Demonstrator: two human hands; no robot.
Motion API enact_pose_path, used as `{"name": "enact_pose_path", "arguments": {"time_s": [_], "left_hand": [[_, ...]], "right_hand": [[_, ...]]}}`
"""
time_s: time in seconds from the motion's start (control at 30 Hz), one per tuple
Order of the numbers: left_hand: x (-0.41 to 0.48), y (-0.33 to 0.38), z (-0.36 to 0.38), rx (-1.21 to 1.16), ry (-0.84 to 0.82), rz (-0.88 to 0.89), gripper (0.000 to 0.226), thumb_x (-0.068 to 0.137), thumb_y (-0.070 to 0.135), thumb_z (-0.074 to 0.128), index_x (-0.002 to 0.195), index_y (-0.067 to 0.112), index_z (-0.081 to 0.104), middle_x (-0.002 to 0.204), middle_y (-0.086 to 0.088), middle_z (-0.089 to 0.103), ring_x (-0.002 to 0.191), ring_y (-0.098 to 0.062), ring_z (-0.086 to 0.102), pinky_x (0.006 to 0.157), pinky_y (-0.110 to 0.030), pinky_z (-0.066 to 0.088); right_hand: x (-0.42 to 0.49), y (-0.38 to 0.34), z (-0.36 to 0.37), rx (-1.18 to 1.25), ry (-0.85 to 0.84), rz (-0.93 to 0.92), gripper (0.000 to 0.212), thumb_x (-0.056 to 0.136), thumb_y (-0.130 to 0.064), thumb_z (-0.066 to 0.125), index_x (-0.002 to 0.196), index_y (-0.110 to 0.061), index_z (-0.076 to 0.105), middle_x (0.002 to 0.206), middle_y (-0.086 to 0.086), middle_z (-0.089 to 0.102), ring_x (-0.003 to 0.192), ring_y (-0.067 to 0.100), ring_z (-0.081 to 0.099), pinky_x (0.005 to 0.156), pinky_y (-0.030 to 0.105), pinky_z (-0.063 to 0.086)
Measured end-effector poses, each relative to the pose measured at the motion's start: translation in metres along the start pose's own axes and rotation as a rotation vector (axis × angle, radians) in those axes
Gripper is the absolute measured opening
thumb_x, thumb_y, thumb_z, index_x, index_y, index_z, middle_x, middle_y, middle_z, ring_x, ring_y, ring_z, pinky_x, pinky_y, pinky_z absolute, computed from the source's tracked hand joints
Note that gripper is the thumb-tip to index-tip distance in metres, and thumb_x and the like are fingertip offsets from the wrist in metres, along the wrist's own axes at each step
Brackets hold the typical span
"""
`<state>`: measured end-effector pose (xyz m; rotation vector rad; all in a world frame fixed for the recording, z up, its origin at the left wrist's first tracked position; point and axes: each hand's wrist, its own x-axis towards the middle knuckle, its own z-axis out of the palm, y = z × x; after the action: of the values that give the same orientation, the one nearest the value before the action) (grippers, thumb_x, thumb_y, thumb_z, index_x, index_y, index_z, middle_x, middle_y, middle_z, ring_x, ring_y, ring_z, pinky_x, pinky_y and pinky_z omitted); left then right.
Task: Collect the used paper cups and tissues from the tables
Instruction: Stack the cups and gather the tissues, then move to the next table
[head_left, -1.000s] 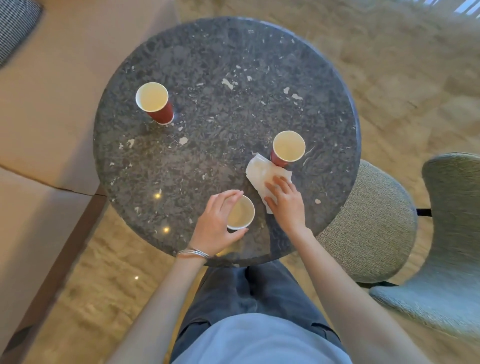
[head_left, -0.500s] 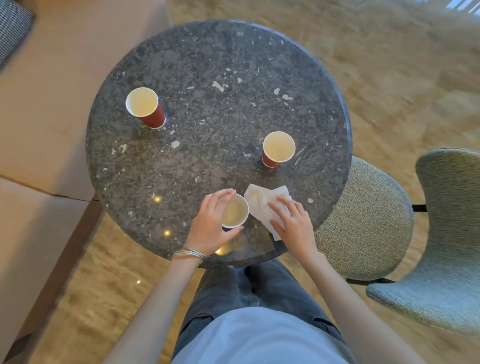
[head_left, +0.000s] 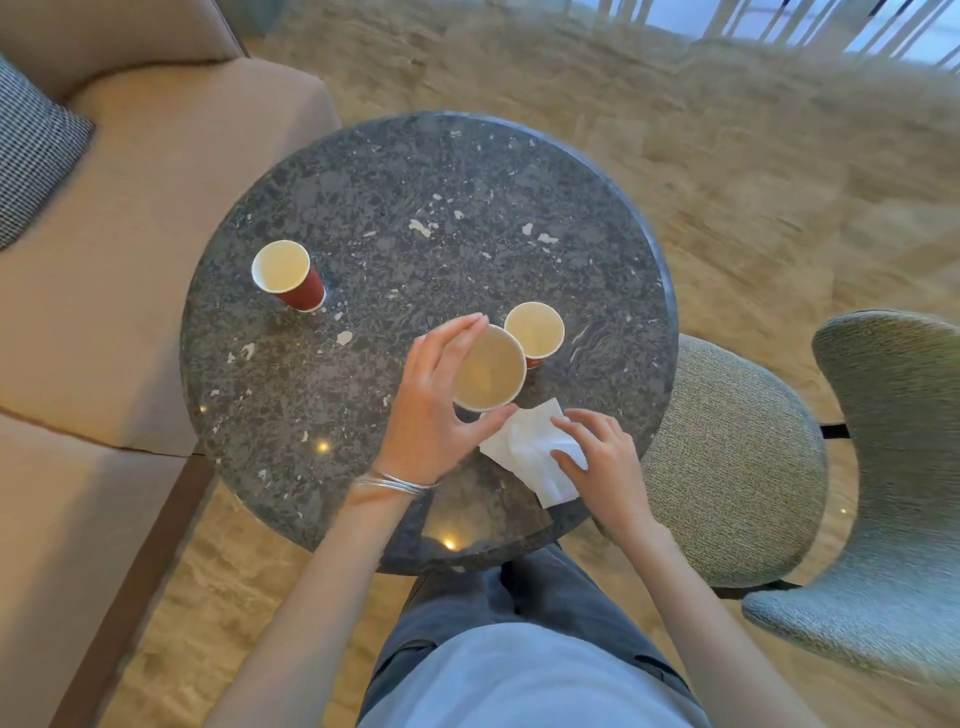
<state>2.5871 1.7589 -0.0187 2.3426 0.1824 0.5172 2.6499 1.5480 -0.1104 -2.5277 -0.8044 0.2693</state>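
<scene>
Dark speckled stone makes the round surface (head_left: 415, 182) in the middle of the frame. Just below its centre the left hand (head_left: 431, 410), with thin silver bangles (head_left: 395, 483) on the wrist, holds a paper cup (head_left: 491, 374); the grip is curved round the cup's side, the fingers on the far side and the thumb on the near side. Whether this cup stands on the stone, I cannot tell. Its rim overlaps in the picture a second red cup (head_left: 535, 332), which stands just beside it, up and to the right. A third red cup (head_left: 288, 275) stands well apart, at the left side of the surface. At the lower right edge lies a white tissue (head_left: 524, 452), creased; the right hand (head_left: 602, 457) is on it, and its grip is half closed, the bent fingers and thumb pinching the paper. A beige sofa (head_left: 130, 208) fills the left of the frame, a grey-green chair (head_left: 893, 467) the right.
</scene>
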Motion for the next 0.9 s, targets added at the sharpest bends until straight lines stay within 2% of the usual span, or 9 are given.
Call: {"name": "enact_pose_path", "arguments": {"time_s": [0.07,0.17,0.33,0.47,0.57,0.77,0.9], "left_hand": [[0.019,0.006,0.004,-0.019,0.020,0.037,0.076,0.072,0.039,0.072,0.133,0.005,0.044,0.132,0.003,0.040,0.120,-0.015,0.040,0.106,-0.026,0.028],[0.043,0.007,0.020,-0.022,-0.043,0.034,0.075,0.070,0.032,0.076,0.132,0.004,0.044,0.132,-0.004,0.045,0.119,-0.019,0.042,0.106,-0.026,0.028],[0.065,-0.004,0.050,0.001,-0.188,0.001,0.075,0.067,0.024,0.080,0.130,0.001,0.046,0.131,-0.013,0.049,0.119,-0.028,0.045,0.105,-0.041,0.033],[0.082,-0.008,0.061,-0.026,-0.195,-0.011,0.076,0.066,0.026,0.080,0.130,0.002,0.047,0.131,-0.012,0.049,0.119,-0.027,0.045,0.105,-0.028,0.028],[0.087,-0.009,0.064,-0.056,-0.163,-0.023,0.076,0.067,0.026,0.080,0.131,0.003,0.046,0.131,-0.011,0.048,0.120,-0.025,0.043,0.104,-0.024,0.026],[0.092,-0.010,0.065,-0.140,-0.131,-0.033,0.076,0.066,0.021,0.081,0.130,0.001,0.046,0.130,-0.012,0.048,0.122,-0.025,0.044,0.106,-0.032,0.031],[0.093,-0.016,0.070,-0.129,-0.150,-0.031,0.078,0.065,0.020,0.082,0.131,0.001,0.046,0.130,-0.013,0.048,0.121,-0.025,0.044,0.107,-0.034,0.031]], "right_hand": [[0.000,0.003,-0.006,0.002,-0.003,0.041,0.040,0.078,-0.018,0.071,0.117,-0.017,0.061,0.120,0.004,0.059,0.112,0.025,0.052,0.085,0.039,0.043],[0.002,0.008,-0.009,0.040,-0.073,0.089,0.046,0.080,-0.022,0.068,0.124,-0.016,0.056,0.127,0.002,0.054,0.118,0.022,0.047,0.094,0.038,0.041],[0.002,0.007,-0.009,0.069,-0.147,0.093,0.046,0.084,-0.024,0.064,0.127,-0.018,0.052,0.131,0.001,0.050,0.124,0.018,0.040,0.100,0.034,0.037],[0.002,0.007,-0.009,0.077,-0.142,0.097,0.044,0.085,-0.023,0.063,0.127,-0.018,0.052,0.132,0.000,0.050,0.124,0.017,0.040,0.101,0.033,0.036],[0.001,0.008,-0.007,0.105,-0.151,0.116,0.043,0.085,-0.022,0.063,0.126,-0.018,0.053,0.131,-0.001,0.050,0.122,0.018,0.040,0.101,0.032,0.036],[0.000,0.015,0.001,0.115,-0.181,0.120,0.043,0.084,-0.022,0.064,0.125,-0.018,0.054,0.132,-0.001,0.049,0.122,0.019,0.041,0.102,0.034,0.035],[0.000,0.020,0.010,0.090,-0.323,0.098,0.049,0.083,-0.025,0.065,0.129,-0.020,0.049,0.138,-0.001,0.043,0.128,0.018,0.035,0.103,0.030,0.032]]}}
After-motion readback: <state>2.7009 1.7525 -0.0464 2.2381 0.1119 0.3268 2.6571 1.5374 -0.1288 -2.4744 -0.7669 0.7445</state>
